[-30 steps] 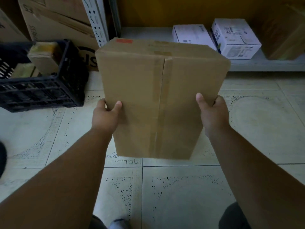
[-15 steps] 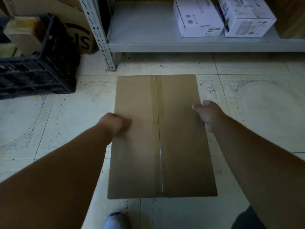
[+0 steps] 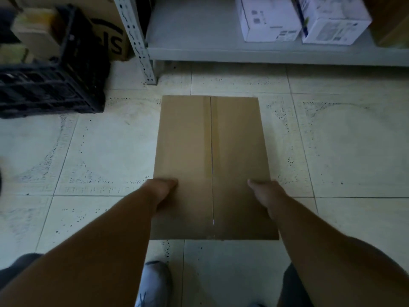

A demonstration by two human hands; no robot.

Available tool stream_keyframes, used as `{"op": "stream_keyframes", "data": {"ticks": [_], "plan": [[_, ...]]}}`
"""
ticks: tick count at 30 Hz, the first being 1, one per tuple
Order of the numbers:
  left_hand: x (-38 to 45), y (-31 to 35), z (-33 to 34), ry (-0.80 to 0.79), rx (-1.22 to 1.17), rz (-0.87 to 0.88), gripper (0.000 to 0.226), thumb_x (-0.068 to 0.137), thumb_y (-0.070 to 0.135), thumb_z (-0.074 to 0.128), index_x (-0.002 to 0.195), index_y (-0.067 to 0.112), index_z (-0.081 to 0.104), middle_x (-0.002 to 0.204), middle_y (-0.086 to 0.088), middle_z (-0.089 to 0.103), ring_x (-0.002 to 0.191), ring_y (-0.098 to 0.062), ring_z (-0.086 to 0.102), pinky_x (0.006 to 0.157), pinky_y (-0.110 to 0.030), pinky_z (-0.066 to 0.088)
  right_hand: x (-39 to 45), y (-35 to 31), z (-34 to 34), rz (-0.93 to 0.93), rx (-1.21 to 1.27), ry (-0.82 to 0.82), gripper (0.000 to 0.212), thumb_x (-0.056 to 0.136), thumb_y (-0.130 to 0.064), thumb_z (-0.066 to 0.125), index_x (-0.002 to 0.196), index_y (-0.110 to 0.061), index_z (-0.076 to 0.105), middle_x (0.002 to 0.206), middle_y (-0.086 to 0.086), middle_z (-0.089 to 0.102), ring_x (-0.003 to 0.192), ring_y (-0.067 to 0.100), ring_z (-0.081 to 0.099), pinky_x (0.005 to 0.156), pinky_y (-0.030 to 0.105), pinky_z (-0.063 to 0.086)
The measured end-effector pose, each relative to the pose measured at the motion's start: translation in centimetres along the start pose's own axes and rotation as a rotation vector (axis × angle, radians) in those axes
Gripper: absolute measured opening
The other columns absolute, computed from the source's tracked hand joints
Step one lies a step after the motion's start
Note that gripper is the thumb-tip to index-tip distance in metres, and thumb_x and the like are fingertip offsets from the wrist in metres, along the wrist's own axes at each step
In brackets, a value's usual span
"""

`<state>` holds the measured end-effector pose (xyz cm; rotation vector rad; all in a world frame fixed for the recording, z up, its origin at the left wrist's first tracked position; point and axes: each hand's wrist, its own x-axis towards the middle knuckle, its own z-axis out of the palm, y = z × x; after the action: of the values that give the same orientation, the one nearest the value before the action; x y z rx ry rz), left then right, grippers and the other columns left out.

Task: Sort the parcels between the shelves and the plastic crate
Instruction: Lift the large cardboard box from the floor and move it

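You hold 1 large brown cardboard parcel (image 3: 212, 151) out in front of you with both hands, its broad taped face turned up toward your camera and a tape seam running down its middle. Your left hand (image 3: 162, 189) grips the left edge near the lower half, thumb lying on the top face and the other fingers hidden under or behind the side. Your right hand (image 3: 263, 191) does the same on the right edge, thumb on top and pointing inward. So each grip is closed on the parcel, 1 per side.

The parcel is over the pale tiled floor (image 3: 332, 151), in front of the grey metal shelf (image 3: 199, 49) and apart from it; whether its underside touches the floor you cannot tell from this view.

On the shelf, toward the right, 2 white printed boxes (image 3: 267, 21) (image 3: 334, 21) stand side by side, touching or nearly so. To the left of the shelf's perforated upright (image 3: 138, 41) sits the black plastic crate (image 3: 51, 85) on the floor, with at least 1 brown parcel (image 3: 37, 34) showing above its rim, blurred. Behind the crate is a big carton with dark lettering (image 3: 110, 38).

At the bottom edge, your light shoe (image 3: 152, 282) is just below the parcel.
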<state>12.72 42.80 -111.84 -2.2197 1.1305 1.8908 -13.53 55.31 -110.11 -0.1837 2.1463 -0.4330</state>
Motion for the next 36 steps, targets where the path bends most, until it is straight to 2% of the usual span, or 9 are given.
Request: {"op": "stream_keyframes", "data": {"ticks": [6,10,15,18,21,25,30,32,36], "plan": [[-7.2,8.0,-3.5,-0.030,-0.021,0.184,0.041,0.088,0.047,0.071,0.109,0.013,0.061,0.101,-0.006,0.064,0.084,-0.022,0.059,0.084,-0.039,0.045,-3.0,-5.2,-5.5,-0.163,-0.007,0.065,0.090,0.079,-0.074,0.063,0.139,-0.006,0.054,0.138,0.018,0.060,0.121,0.039,0.059,0.102,0.050,0.049],[-11.5,13.2,-6.0,0.037,-0.233,0.353,0.038,0.090,0.047,0.068,0.106,0.013,0.068,0.103,-0.004,0.069,0.093,-0.021,0.063,0.083,-0.036,0.048,-5.3,-10.2,-10.6,-0.281,0.137,0.016,0.107,0.060,-0.085,0.063,0.134,-0.008,0.059,0.132,0.016,0.064,0.113,0.037,0.064,0.102,0.054,0.048],[-12.8,16.4,-7.3,-0.035,-0.444,0.616,0.037,0.091,0.040,0.068,0.118,0.015,0.069,0.111,-0.007,0.072,0.107,-0.027,0.065,0.096,-0.045,0.052,-7.2,-14.3,-15.1,-0.531,0.436,0.014,0.059,0.080,-0.060,0.073,0.115,-0.014,0.067,0.115,0.005,0.068,0.093,0.019,0.065,0.098,0.041,0.047],[-11.8,16.8,-7.4,-0.013,-0.398,0.687,0.033,0.096,0.020,0.063,0.128,0.015,0.061,0.110,-0.009,0.072,0.093,-0.024,0.067,0.081,-0.042,0.057,-7.1,-14.7,-14.3,-0.671,0.518,0.022,0.053,0.082,-0.037,0.081,0.126,-0.013,0.064,0.114,0.006,0.072,0.102,0.021,0.070,0.087,0.041,0.058],[-10.0,16.6,-7.3,0.121,-0.279,0.697,0.033,0.095,0.037,0.064,0.127,0.026,0.063,0.115,-0.006,0.071,0.097,-0.023,0.066,0.082,-0.042,0.055,-6.1,-14.8,-12.5,-0.710,0.476,0.098,0.036,0.085,-0.039,0.077,0.114,-0.020,0.070,0.104,0.002,0.077,0.095,0.022,0.074,0.087,0.047,0.060],[-9.4,17.7,-7.0,0.246,-0.197,0.621,0.049,0.087,0.069,0.058,0.115,0.030,0.060,0.104,0.003,0.067,0.095,-0.022,0.064,0.085,-0.042,0.051,-6.2,-15.9,-11.8,-0.534,0.346,0.237,0.071,0.071,-0.085,0.059,0.101,-0.022,0.070,0.099,0.003,0.073,0.091,0.028,0.071,0.091,0.048,0.057],[-8.6,14.5,-7.5,-0.120,-0.384,0.436,0.070,0.075,0.062,0.073,0.132,0.023,0.058,0.117,-0.007,0.074,0.098,-0.026,0.074,0.074,-0.043,0.060,-6.9,-15.6,-11.8,-0.344,0.355,0.124,0.128,0.045,-0.106,0.045,0.133,-0.013,0.058,0.124,0.011,0.065,0.107,0.035,0.065,0.098,0.054,0.052],[-8.4,13.9,-7.6,-0.174,-0.437,0.416,0.066,0.077,0.056,0.075,0.131,0.021,0.060,0.115,-0.006,0.075,0.101,-0.027,0.073,0.080,-0.047,0.059,-6.8,-15.2,-12.2,-0.358,0.424,0.055,0.114,0.050,-0.095,0.059,0.133,-0.017,0.057,0.123,0.009,0.067,0.104,0.034,0.068,0.094,0.056,0.054],[-10.2,16.6,-8.6,-0.082,-0.438,0.468,0.030,0.090,0.048,0.059,0.108,0.026,0.068,0.100,0.000,0.075,0.097,-0.029,0.064,0.085,-0.051,0.045,-7.9,-15.9,-13.4,-0.509,0.447,0.049,0.050,0.079,-0.065,0.067,0.100,-0.019,0.070,0.104,0.009,0.075,0.099,0.029,0.070,0.101,0.053,0.050]]}}
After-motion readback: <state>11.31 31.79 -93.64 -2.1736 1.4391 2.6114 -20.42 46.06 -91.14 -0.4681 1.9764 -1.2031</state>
